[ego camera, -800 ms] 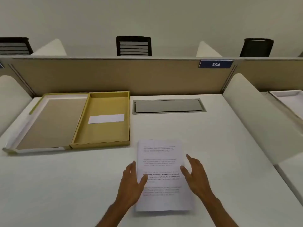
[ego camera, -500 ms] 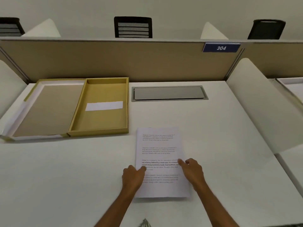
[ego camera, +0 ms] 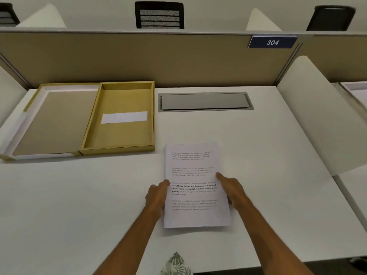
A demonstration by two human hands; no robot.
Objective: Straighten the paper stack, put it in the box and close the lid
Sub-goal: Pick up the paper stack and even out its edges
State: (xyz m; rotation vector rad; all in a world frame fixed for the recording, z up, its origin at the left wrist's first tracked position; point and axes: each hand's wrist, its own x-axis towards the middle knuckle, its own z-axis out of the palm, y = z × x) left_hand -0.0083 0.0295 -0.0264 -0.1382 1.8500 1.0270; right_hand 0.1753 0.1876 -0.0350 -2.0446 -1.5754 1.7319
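A stack of white printed sheets, the paper stack (ego camera: 193, 165), lies on the white desk (ego camera: 79, 195) in front of me. My left hand (ego camera: 156, 195) grips its left edge, thumb on top. My right hand (ego camera: 231, 188) grips its right edge, thumb resting on the top sheet. The near edge of the stack looks slightly raised off the desk. The yellow box (ego camera: 119, 132) lies open at the back left, with a white label inside. Its lid (ego camera: 49, 122) is folded out flat to the left, hinged to the box.
A grey cable flap (ego camera: 204, 101) is set into the desk behind the stack. A tan partition (ego camera: 158, 58) with a blue "304" sign (ego camera: 272, 42) closes the back. White side dividers (ego camera: 317, 116) stand on the right and left. Black chairs stand beyond.
My hands went from flat on the top sheet to curled around the stack's left and right edges. The view tilted down and moved closer.
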